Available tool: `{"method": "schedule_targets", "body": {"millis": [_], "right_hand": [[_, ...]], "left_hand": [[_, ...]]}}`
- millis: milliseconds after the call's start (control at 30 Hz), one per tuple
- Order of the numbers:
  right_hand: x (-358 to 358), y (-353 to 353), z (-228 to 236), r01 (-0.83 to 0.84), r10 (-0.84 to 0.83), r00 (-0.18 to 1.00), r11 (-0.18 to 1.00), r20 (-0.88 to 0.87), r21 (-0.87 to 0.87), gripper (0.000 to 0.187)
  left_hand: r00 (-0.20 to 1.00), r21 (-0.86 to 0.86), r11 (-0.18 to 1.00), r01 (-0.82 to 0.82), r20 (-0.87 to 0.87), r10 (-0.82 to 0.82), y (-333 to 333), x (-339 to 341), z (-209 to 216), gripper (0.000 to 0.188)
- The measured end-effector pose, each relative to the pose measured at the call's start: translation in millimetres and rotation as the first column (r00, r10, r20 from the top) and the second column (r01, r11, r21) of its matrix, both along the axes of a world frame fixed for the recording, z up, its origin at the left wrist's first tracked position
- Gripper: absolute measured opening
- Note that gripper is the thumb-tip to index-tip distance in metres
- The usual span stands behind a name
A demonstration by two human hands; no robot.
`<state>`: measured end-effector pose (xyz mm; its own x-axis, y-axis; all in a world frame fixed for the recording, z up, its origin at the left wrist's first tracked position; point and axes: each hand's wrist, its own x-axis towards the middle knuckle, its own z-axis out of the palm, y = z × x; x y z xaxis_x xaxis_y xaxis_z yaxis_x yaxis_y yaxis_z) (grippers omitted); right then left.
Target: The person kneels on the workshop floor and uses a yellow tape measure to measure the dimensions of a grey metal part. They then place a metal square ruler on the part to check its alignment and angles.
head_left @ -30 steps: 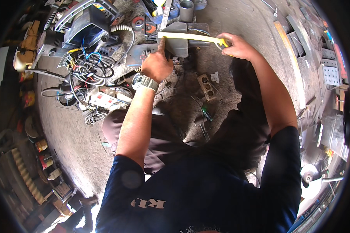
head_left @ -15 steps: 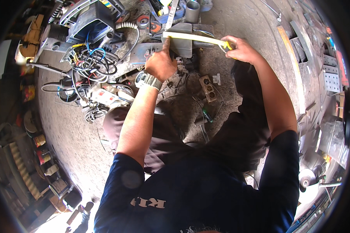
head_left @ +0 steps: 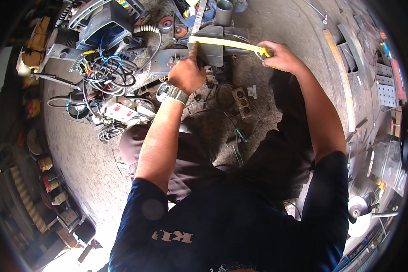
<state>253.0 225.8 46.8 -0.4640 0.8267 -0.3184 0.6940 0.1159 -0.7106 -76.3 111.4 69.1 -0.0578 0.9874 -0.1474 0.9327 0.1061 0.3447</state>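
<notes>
A yellow tape measure [head_left: 231,44] has its blade pulled out level across a grey metal plate [head_left: 211,56]. My right hand [head_left: 279,58] is closed around its yellow-and-black case, at the blade's right end. At the other end, my left hand [head_left: 186,75] presses the blade's tip with a stretched index finger, the other fingers bent and partly hidden. A wristwatch [head_left: 173,93] with a metal band is on my left wrist. Another flat metal plate [head_left: 167,61] lies under and beside my left hand. A steel strip [head_left: 199,16] sticks out beyond the blade's left end.
Left of my hands lie a tangle of cables [head_left: 106,72] and a grey machine housing [head_left: 106,29]. A metal cup [head_left: 224,12] and a blue bin [head_left: 192,18] stand beyond the plate. A socket block [head_left: 242,103] sits between my legs. Perforated metal [head_left: 385,88] lies far right.
Almost nothing differs. The blade looks turned slightly, with its yellow face showing more; both hands keep their places.
</notes>
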Motion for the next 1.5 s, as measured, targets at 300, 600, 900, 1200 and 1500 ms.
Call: {"method": "schedule_targets", "body": {"millis": [300, 600, 900, 1200, 1500], "right_hand": [[2, 3, -4, -0.005, 0.004, 0.999, 1.000, 0.041, 0.022, 0.060], [3, 4, -10, 0.000, -0.001, 1.000, 1.000, 0.017, 0.031, 0.061], [-5, -1, 5, -0.019, 0.012, 0.995, 0.998, 0.103, 0.065, 0.062], [-3, -1, 0, -0.045, 0.030, 0.993, 0.992, 0.118, 0.121, 0.063], [-2, -1, -5, -0.006, -0.004, 0.995, 0.996, 0.099, 0.092, 0.066]], "left_hand": [[0.999, 0.012, 1.000, 0.018, 0.026, -0.018, 1, -2, -1, 0.083], [1.000, 0.014, 1.000, 0.018, 0.025, -0.019, 0, -2, -1, 0.083], [1.000, 0.002, 1.000, 0.006, 0.029, -0.006, 2, -4, -3, 0.081], [0.999, 0.029, 0.999, 0.025, 0.021, -0.026, 4, -2, -4, 0.081], [0.999, 0.032, 0.999, 0.037, 0.011, -0.038, 2, -1, -2, 0.083]]}}
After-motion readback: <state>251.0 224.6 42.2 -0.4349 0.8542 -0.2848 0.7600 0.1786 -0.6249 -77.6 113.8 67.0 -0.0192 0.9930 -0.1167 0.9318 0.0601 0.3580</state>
